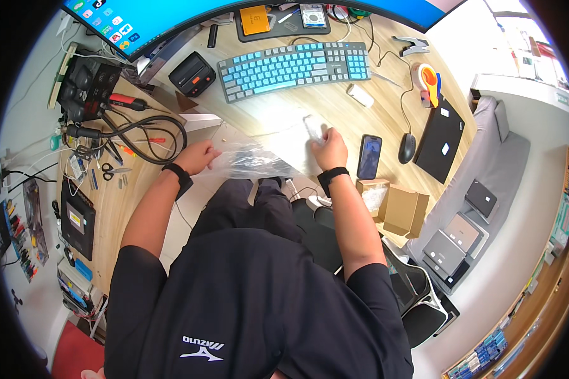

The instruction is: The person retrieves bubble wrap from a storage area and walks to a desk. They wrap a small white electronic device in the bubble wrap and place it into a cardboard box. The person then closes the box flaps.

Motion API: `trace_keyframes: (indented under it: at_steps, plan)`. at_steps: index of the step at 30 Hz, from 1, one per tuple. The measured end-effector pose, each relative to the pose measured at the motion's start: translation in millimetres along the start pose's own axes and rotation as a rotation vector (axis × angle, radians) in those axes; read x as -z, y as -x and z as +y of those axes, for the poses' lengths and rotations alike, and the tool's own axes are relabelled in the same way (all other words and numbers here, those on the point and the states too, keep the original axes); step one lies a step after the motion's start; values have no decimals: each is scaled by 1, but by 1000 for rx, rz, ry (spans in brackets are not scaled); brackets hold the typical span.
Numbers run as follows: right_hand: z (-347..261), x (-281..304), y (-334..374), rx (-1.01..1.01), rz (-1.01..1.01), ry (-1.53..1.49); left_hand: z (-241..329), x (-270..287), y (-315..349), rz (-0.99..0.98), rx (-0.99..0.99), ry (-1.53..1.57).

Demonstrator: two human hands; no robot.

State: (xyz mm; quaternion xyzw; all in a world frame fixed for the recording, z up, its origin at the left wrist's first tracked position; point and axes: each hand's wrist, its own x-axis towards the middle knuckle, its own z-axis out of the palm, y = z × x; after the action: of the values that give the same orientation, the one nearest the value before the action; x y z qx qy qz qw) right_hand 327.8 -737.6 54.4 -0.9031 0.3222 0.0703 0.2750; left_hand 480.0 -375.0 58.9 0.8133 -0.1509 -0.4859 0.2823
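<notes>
A clear plastic bag or sheet [250,162] stretches over the desk's front edge, between my hands. My left hand [199,156] is closed on its left end, fingers pinched together. Just past the plastic's right side, my right hand [332,151] is closed round a small, pale item in clear wrapping [312,128]; glare hides what is inside it. Bright light washes out the desk around that item. To the right of my right hand lies a dark phone [369,156]. Nearer to me, an opened cardboard box [403,210] has clear wrapping in it.
A blue and grey keyboard [294,68] lies ahead, with a black label-printer-like device [192,74] on its left. Thick black cables [152,136] and scissors [115,170] are at left. At right are a mouse [406,148], tape rolls [426,79] and a black laptop [441,139].
</notes>
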Motion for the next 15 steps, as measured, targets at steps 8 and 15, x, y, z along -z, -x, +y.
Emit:
trace_keyframes:
  at_steps: [8,15]
  plan:
    - [7,0,-3,-8,-136,-200,13,-3,-12,13,-62,68]
    - [8,9,-3,35,-194,-74,-14,-7,0,-144,-107,-208]
